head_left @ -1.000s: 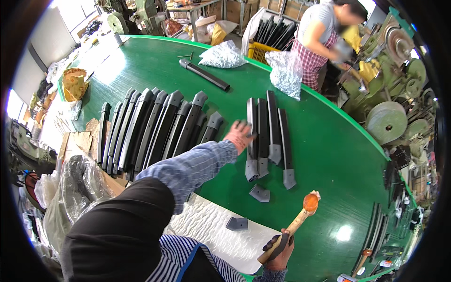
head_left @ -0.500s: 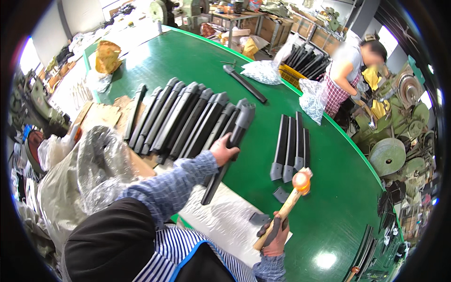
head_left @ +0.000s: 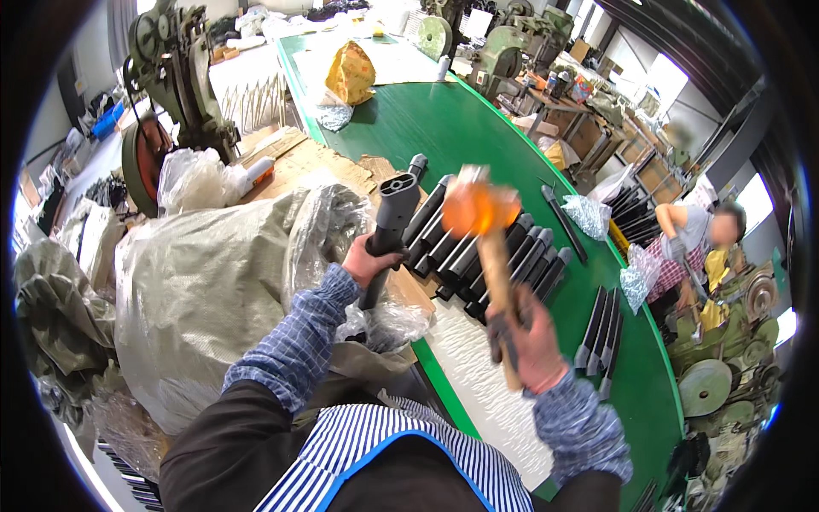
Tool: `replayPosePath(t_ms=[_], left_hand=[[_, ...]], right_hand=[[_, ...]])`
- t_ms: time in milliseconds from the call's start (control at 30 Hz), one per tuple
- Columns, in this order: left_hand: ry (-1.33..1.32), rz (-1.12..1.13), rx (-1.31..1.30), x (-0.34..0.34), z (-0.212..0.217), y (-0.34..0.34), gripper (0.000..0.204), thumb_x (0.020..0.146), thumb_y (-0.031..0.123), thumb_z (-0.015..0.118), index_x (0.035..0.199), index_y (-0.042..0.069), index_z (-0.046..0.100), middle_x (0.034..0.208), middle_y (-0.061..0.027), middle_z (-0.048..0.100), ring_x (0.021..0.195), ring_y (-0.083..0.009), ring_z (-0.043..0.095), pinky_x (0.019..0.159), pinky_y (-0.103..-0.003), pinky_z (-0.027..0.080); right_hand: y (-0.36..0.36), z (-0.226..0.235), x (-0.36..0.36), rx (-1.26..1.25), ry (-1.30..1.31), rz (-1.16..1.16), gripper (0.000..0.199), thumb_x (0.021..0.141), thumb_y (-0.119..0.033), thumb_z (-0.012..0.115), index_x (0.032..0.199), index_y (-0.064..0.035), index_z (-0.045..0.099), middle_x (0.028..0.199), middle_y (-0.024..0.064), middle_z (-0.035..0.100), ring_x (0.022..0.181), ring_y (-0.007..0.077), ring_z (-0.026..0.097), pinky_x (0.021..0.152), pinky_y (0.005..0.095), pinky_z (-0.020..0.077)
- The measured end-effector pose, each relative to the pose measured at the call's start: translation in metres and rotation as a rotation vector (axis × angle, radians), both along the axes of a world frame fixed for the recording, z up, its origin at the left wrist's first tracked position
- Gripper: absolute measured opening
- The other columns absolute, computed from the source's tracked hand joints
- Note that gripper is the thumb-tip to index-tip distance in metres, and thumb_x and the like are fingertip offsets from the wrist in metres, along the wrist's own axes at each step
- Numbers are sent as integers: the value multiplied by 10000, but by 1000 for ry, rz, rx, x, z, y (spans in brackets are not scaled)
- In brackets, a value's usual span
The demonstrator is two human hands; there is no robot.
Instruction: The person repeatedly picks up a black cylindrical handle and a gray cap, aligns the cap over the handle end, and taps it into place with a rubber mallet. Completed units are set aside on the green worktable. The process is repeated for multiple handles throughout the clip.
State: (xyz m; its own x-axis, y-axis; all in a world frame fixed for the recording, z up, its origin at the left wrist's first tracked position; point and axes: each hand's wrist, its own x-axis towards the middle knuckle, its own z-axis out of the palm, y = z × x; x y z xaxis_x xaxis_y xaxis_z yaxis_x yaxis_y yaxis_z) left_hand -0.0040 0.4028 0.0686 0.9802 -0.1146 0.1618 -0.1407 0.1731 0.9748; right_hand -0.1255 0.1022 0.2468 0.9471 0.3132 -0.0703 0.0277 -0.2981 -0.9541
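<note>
My left hand (head_left: 373, 258) is wrapped round a black bar (head_left: 397, 209), which stands nearly upright with its grey, hollow-looking end cap on top. In my right hand (head_left: 531, 346) is the wooden handle of a mallet. Its orange mallet head (head_left: 480, 207) is raised to the right of the bar's cap, apart from it and smeared by motion. Behind the mallet, a row of similar black bars (head_left: 537, 256) with grey end caps lies side by side, partly hidden. The lower end of the held bar disappears near crumpled clear plastic.
Plastic-wrapped bulk (head_left: 213, 290) stands at the left. A white textured sheet (head_left: 478, 375) lies on the green table (head_left: 426, 128). Several more bars (head_left: 600, 328) lie right, near clear bags of small parts (head_left: 587, 215). A co-worker (head_left: 687, 239) stands beyond the far right edge.
The view has turned left. My left hand has moved the bar away from the row and tipped it nearly upright. The mallet has risen from low over the table towards the bar.
</note>
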Motion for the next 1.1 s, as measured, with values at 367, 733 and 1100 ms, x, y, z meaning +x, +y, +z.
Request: replayPosePath(t_ms=[367, 733, 1100], left_hand=[[-134, 120, 206, -15, 4, 8, 219, 747, 129, 815, 873, -15, 708, 740, -37, 706, 671, -79, 618, 647, -280, 516], [-85, 222, 190, -22, 12, 18, 285, 706, 163, 808, 909, -9, 704, 763, -70, 709, 702, -95, 622, 690, -299, 524], [-130, 92, 426, -27, 19, -6, 342, 687, 181, 823, 952, -2, 706, 815, -77, 721, 747, -117, 639, 734, -313, 532]], right_hand=[[107, 79, 14, -122, 350, -36, 337, 931, -317, 633, 1160, -77, 577, 630, 29, 563, 456, 156, 552, 399, 288, 451], [82, 13, 14, -452, 22, 35, 391, 992, -359, 554, 1166, -9, 559, 866, 109, 645, 820, 216, 624, 773, 365, 508], [72, 10, 25, -505, -392, 105, 337, 955, -265, 622, 1162, -18, 520, 825, 119, 657, 696, 221, 632, 638, 327, 501]])
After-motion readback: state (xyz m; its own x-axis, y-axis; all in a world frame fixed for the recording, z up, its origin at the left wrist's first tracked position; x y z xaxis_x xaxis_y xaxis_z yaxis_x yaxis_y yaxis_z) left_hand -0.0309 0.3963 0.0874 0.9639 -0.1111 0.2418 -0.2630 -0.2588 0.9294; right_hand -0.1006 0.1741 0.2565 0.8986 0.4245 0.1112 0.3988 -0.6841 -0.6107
